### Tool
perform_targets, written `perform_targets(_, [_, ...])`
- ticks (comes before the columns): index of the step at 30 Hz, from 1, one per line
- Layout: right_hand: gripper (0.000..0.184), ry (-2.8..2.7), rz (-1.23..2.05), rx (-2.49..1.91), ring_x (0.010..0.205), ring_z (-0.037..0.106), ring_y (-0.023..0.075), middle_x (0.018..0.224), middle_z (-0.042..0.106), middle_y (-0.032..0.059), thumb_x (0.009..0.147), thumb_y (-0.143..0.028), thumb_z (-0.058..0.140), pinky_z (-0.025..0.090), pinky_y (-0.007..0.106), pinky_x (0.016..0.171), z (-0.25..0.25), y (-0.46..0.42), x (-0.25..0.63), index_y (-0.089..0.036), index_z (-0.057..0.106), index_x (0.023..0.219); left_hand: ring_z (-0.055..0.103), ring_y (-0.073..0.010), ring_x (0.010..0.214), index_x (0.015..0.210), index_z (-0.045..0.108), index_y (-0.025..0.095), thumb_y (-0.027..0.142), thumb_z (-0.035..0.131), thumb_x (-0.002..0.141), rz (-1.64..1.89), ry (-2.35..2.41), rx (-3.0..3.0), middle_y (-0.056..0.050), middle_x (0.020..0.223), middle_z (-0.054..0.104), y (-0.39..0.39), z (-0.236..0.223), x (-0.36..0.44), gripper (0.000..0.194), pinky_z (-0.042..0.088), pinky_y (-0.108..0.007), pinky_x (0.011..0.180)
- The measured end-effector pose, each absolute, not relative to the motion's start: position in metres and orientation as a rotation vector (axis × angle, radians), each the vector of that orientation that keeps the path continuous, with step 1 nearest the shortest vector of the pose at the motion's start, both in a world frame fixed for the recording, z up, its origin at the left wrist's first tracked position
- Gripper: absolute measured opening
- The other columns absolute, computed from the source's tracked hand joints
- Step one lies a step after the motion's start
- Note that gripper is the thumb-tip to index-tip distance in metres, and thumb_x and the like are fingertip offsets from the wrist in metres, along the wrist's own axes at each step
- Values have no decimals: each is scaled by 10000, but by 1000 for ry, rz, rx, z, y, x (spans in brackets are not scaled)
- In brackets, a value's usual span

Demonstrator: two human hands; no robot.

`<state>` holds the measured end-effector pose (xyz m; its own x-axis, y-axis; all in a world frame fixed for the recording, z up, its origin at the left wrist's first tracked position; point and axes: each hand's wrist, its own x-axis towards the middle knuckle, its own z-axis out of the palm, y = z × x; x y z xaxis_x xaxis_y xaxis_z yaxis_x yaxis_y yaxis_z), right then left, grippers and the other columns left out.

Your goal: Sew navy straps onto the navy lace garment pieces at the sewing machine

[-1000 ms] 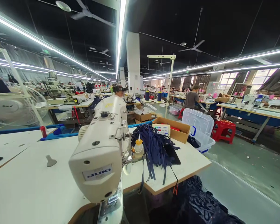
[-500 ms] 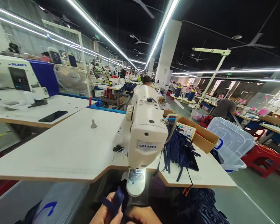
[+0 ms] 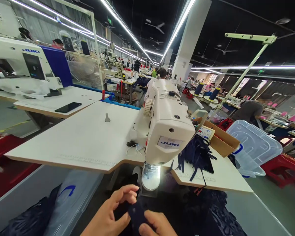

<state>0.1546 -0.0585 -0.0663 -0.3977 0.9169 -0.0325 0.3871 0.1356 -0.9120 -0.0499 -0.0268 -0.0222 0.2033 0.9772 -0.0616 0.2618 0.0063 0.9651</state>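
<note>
A small dark navy fabric piece (image 3: pixel 137 214) is held low in front of the sewing machine (image 3: pixel 170 131). My right hand (image 3: pixel 159 224) pinches its right side between thumb and fingers. On the left, my left hand (image 3: pixel 113 209) has its fingers curved and apart from the thumb, whose tip is at the cloth's edge. Just above the hands is the machine's lit sewing head end (image 3: pixel 151 178). Dark cloth below the hands is hard to make out.
A bundle of navy strips (image 3: pixel 194 152) lies on the white table (image 3: pixel 88 137), right of the machine. Further right are a cardboard box (image 3: pixel 223 141), a clear plastic bin (image 3: pixel 255 144) and a red stool (image 3: pixel 282 167). A phone (image 3: pixel 68 107) rests on the left table.
The view has turned left. My left hand has gone from gripping a folded navy strip to spread fingers, and the fabric now lies flatter, held by my right hand.
</note>
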Motion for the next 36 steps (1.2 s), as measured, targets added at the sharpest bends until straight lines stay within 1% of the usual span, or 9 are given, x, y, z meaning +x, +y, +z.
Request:
perform_targets(3, [398, -1768, 1291, -1201, 597, 532, 131, 641, 596, -22, 868, -569, 511, 395, 222, 580, -41, -61, 155, -237, 726, 827, 599, -213, 961, 889, 682, 260, 341, 621, 754, 852, 1128, 1740, -44, 1005, 660, -26, 0, -45, 169, 477, -269, 858])
perform_targets(5, [347, -1693, 1254, -1233, 627, 524, 127, 661, 592, -21, 879, -505, 539, 397, 222, 608, -28, -61, 161, -222, 726, 806, 597, -190, 902, 843, 664, 243, 328, 568, 810, 855, 1059, 1833, -39, 958, 656, -24, 6, -39, 132, 483, -241, 807])
perform_targets(10, [358, -1536, 1253, -1200, 750, 551, 151, 794, 618, 5, 896, -514, 511, 422, 241, 698, -19, -63, 179, -215, 707, 908, 592, -135, 747, 902, 609, 220, 405, 518, 870, 695, 1004, 1705, -10, 859, 648, -23, 14, -14, 209, 487, -178, 642])
perform_targets(14, [285, -1452, 1177, -1244, 771, 561, 152, 834, 635, 2, 857, -477, 593, 419, 232, 694, -13, -56, 182, -216, 694, 913, 630, -163, 841, 971, 589, 208, 477, 511, 870, 684, 926, 1523, -28, 940, 660, -15, 14, 0, 298, 522, -212, 689])
perform_targets(18, [171, -1428, 1084, -1334, 728, 533, 125, 805, 614, -22, 871, -361, 586, 402, 219, 669, -8, -38, 180, -211, 639, 934, 660, -151, 728, 1094, 507, 197, 482, 517, 873, 786, 1093, 1472, -21, 904, 655, -3, 0, -2, 361, 547, -260, 667])
perform_targets(23, [153, -1472, 1009, -1473, 612, 411, 98, 648, 437, -69, 852, -315, 575, 343, 215, 597, -10, -14, 182, -201, 508, 776, 609, -190, 1067, 1255, 483, 213, 278, 576, 873, 1266, 1292, 2368, -84, 1218, 604, 1, -11, -8, 398, 465, -328, 955])
perform_targets(27, [180, -1481, 1176, -1406, 604, 404, 99, 669, 431, -79, 822, -295, 607, 343, 219, 586, -6, 1, 187, -219, 447, 855, 538, -197, 1212, 1254, 525, 142, 193, 514, 908, 1131, 886, 3062, -85, 1254, 624, 8, -7, -6, 350, 343, -337, 1086])
perform_targets(31, [146, -1448, 1185, -1314, 617, 428, 105, 683, 442, -80, 889, -268, 521, 356, 225, 607, -3, 5, 197, -235, 408, 975, 536, -237, 1220, 1176, 582, 100, 201, 511, 918, 1102, 946, 3122, -128, 1267, 614, 15, -15, -8, 286, 366, -372, 1052])
perform_targets(36, [236, -1622, 985, -1277, 802, 517, 130, 856, 526, -22, 917, -232, 496, 400, 261, 770, -5, 2, 206, -246, 487, 1152, 465, -237, 1293, 1314, 514, 265, 283, 507, 928, 1124, 1094, 2918, -65, 1374, 535, 6, -32, -7, 387, 251, -431, 1108])
